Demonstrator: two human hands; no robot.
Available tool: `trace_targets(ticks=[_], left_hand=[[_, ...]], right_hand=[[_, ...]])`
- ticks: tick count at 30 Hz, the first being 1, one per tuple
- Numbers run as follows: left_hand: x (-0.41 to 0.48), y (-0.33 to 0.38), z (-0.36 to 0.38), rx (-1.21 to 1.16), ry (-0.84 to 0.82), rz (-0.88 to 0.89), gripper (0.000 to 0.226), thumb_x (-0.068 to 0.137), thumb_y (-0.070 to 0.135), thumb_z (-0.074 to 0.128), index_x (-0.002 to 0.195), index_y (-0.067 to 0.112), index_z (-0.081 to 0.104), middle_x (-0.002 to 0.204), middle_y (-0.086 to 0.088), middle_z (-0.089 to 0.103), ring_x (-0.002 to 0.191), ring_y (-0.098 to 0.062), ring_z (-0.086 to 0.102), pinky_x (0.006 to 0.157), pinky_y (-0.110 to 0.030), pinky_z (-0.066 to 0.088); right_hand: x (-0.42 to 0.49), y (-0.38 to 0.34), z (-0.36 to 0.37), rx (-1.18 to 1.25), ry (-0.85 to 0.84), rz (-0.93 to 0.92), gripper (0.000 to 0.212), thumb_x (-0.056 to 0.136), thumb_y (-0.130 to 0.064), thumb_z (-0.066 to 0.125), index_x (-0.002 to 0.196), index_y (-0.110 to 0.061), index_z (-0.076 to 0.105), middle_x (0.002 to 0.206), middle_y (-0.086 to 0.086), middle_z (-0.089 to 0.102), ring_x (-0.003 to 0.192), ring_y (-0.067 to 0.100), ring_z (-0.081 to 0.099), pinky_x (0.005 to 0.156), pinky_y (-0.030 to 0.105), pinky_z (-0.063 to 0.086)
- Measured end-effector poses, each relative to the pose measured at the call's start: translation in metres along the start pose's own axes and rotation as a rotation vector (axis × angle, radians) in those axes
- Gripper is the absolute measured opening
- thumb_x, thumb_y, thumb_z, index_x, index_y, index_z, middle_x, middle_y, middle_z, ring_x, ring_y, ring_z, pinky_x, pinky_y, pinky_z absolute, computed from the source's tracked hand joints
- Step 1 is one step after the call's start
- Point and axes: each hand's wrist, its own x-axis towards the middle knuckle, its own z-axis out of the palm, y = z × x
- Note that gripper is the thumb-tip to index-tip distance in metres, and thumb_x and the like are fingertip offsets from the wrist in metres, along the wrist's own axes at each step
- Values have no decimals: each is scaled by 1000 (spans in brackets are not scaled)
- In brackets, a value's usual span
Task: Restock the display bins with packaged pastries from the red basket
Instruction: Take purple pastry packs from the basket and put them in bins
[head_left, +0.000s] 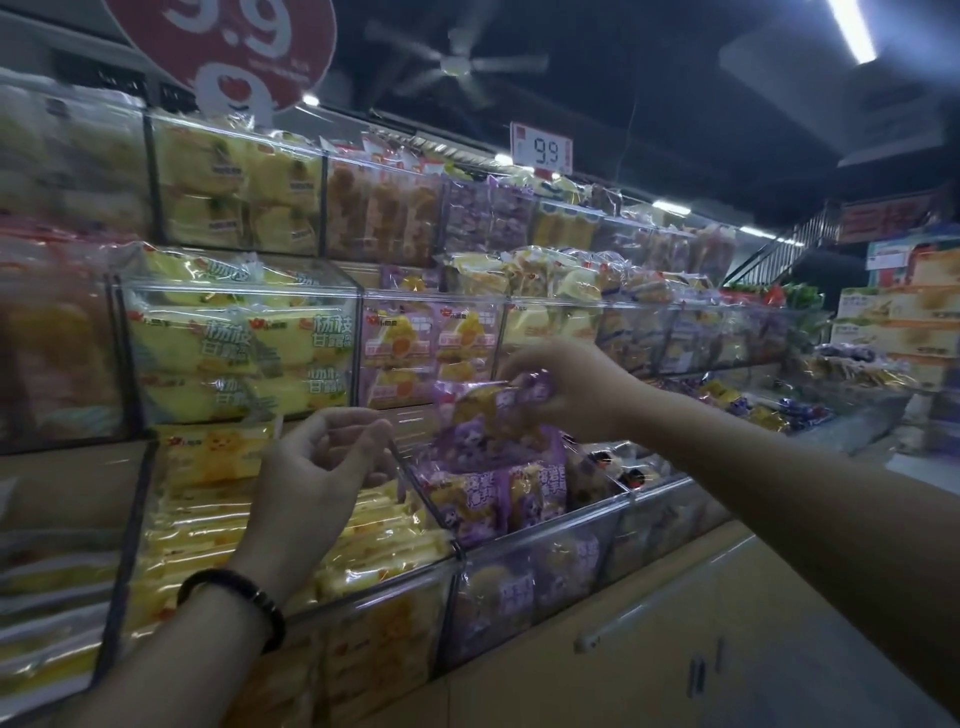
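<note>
So the clear bins sit in tiers: the purple bin (540, 525) holds purple-wrapped pastries, the yellow bin (384, 582) left of it yellow packs, and the upper bin (239, 285) packs printed 杨枝甘露, with a 9.9 price sign (542, 148) up top. The right hand (571, 389) is just over the purple bin, fingers (519, 364) pinching a purple pastry pack (488, 402) with a golden bun showing. The left hand (317, 467) hangs over the yellow bin, fingers loosely curled, empty.

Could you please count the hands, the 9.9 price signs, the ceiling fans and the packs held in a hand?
Hands: 2, left hand and right hand
9.9 price signs: 2, round red sign and small card
Ceiling fan: 1
Held packs: 1, purple pack in the right hand
Total: 6
</note>
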Motion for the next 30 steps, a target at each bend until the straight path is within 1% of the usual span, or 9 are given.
trace_targets(ticks=[3,8,13,17,21,23,26,28,30], left_hand=[[-1,0,1,42,-28,-8,19,91,33,74,102,18,76,89,-4,80,84,-20,78,79,-47,65],[-1,1,0,-51,0,-58,24,93,33,70,99,11,76,87,-10,78,83,-26,76,80,-54,64],[-1,2,1,-51,6,-57,21,98,27,67,92,8,74,80,-6,76,77,-20,72,74,-49,62],[1,-1,0,-38,7,-44,22,102,21,64,85,9,72,72,0,70,70,-19,63,67,-43,55],[0,-2,-1,-17,-7,-36,23,103,20,63,84,10,71,70,2,67,70,-21,58,62,-39,51],[-2,1,1,5,-26,-45,22,103,20,62,86,9,70,68,4,68,67,-20,56,59,-36,48],[-5,10,4,103,-59,-18,23,104,22,62,86,11,70,67,3,68,63,-15,57,57,-30,47],[-9,24,5,217,-129,58,22,103,25,63,86,13,70,70,-4,68,61,-15,59,56,-26,49],[-17,43,7,274,-217,99,21,102,27,65,87,14,71,74,-9,69,61,-21,61,56,-27,52]], right_hand=[[-8,9,6,-91,-121,52,32,86,-30,84,116,-26,74,99,-23,56,99,8,54,90,29,41],[-5,1,56,-63,-258,82,37,82,-31,88,117,-33,75,122,-6,69,108,15,62,95,36,53],[-3,-6,101,-67,-224,98,36,82,-21,86,113,-34,75,114,0,68,100,23,64,85,37,57],[-10,-4,104,-106,-274,148,30,84,-26,84,110,-37,74,110,1,68,92,23,64,82,42,60],[-20,-14,93,-292,-186,91,40,86,-36,81,123,-46,69,122,-5,69,123,27,51,105,52,35],[-30,-20,82,-263,-112,116,45,87,-44,80,130,-43,65,132,-6,66,133,26,46,111,57,30],[-50,-27,66,-98,69,140,27,90,-36,77,116,-35,73,114,-10,72,111,15,62,105,51,46],[-66,-30,55,17,146,144,14,90,-27,75,104,-29,77,94,-12,72,87,7,65,84,40,58],[-83,-38,46,124,156,172,5,92,-25,74,95,-28,77,79,-15,69,72,2,64,68,30,57]])
